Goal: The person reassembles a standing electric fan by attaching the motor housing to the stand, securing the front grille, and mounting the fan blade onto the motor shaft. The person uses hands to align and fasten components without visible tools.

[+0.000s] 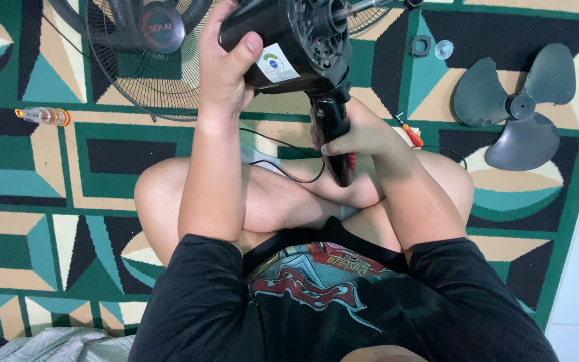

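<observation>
Fan motor housing [289, 43]: black, glossy, round, sticker on its side, held up over the lap
Neck [335, 137]: black stem, pointing down toward the near side

I see both my bare forearms reaching forward and away from my chest, out over my crossed legs. My left hand [226, 64] is raised higher and farther out, the wrist nearly straight, fingers curled in a firm wrap with the thumb laid flat across the front, nail toward me. My right hand [356, 134] sits lower and nearer, closed in a fist-like grip, knuckles turned to the left, wrist bent slightly inward. The left forearm runs almost straight up the view; the right one angles in from the lower right. Black short sleeves cover both upper arms.
</observation>
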